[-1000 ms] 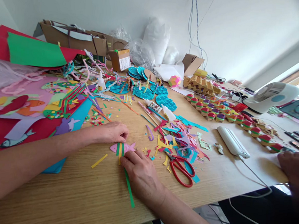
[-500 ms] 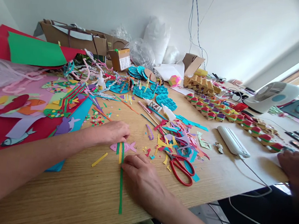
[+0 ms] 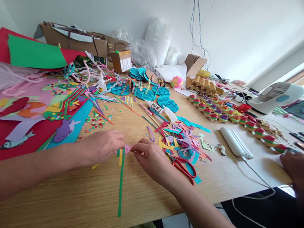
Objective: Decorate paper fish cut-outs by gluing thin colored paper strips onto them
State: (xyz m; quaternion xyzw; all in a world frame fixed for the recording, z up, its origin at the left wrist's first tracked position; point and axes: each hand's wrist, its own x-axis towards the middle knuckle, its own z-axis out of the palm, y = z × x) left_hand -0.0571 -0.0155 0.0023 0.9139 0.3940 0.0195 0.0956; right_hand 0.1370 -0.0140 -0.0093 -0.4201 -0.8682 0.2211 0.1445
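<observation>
A small pink paper fish [image 3: 128, 148] lies on the wooden table between my hands, mostly covered. My left hand [image 3: 107, 143] is closed, its fingertips pressing the top end of a long green paper strip [image 3: 120, 189] over the fish. That strip hangs down toward the table's front edge. A short yellow strip [image 3: 120, 158] and a short green piece [image 3: 118, 153] lie beside it. My right hand [image 3: 152, 158] pinches the fish's tail end, thumb and fingers together. Red-handled scissors [image 3: 186, 168] lie right of my right hand, partly behind it.
Coloured paper scraps [image 3: 185, 141] are heaped beyond the scissors. Glue bottles [image 3: 170, 114] lie behind them. Paper fish sit on a red sheet [image 3: 49, 130] at left. A white power bank [image 3: 236, 142] with a cable is at right, near another person's hand [image 3: 298, 167].
My right hand has moved up from the green strip to the fish's tail. My left hand has shifted slightly left and down, still at the strip's top end.
</observation>
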